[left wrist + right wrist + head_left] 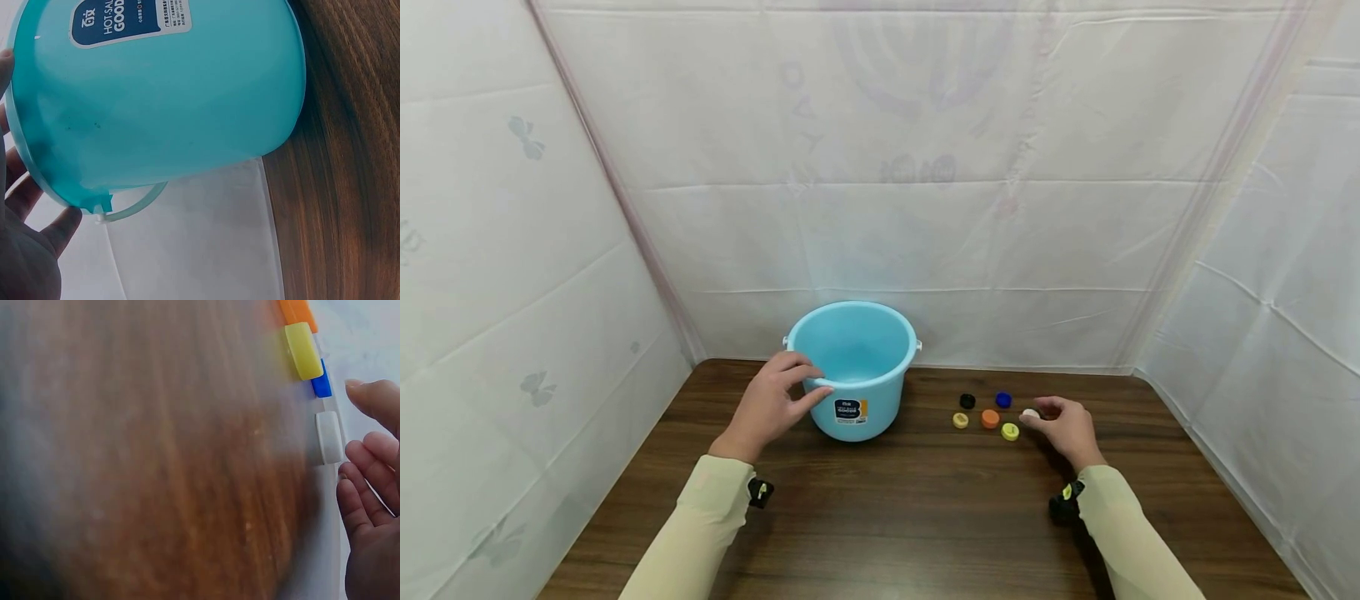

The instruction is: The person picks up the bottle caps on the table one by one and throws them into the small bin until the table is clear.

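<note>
- A small white cap [1030, 413] lies on the brown wooden counter [887, 517], at about two o'clock from the counter's middle.
- I seem to be at the reaching step: my right hand [1066, 427] is at the cap's four o'clock side, thumb and fingers apart, not yet pinching it.
- The next move, I judge, calls for bringing thumb and fingers together on its edge.
- My right forearm comes in from five o'clock, with the hand pointing towards ten.
- From the white cap, a yellow cap [1010, 432] sits at eight o'clock, an orange one [990, 419] at nine, a blue one [1003, 400] at ten.
- Further off, at nine o'clock, stands a light-blue bucket [883, 408], upright; my left hand [766, 408] holds its rim between thumb and fingers.
</note>
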{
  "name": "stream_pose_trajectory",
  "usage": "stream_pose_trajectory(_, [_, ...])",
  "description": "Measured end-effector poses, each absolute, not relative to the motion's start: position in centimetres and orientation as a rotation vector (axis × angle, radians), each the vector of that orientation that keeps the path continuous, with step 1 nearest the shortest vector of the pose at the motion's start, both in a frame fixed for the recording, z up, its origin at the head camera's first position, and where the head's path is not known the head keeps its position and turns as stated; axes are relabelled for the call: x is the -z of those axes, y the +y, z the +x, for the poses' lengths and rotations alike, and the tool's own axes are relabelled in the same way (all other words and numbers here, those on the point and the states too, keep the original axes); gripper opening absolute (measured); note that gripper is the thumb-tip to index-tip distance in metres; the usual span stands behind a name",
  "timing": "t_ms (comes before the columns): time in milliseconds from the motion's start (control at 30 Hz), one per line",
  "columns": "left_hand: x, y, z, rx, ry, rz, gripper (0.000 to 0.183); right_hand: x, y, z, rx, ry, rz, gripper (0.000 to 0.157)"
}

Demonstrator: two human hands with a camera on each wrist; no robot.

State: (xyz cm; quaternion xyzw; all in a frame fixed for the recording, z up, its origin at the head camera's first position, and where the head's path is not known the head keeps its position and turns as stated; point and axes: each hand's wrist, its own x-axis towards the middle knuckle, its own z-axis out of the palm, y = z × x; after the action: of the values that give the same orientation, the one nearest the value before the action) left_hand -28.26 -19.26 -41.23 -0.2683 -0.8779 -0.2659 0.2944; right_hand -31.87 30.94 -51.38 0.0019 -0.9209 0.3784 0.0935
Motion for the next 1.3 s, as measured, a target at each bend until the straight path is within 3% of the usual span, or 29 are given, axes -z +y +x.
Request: stream_pose_trajectory(1300, [41.24, -19.32, -28.18, 0.718, -2.351, -0.708, 0.02, 51.16, 30.7, -32.32, -1.029, -2.825, -0.01, 0.037])
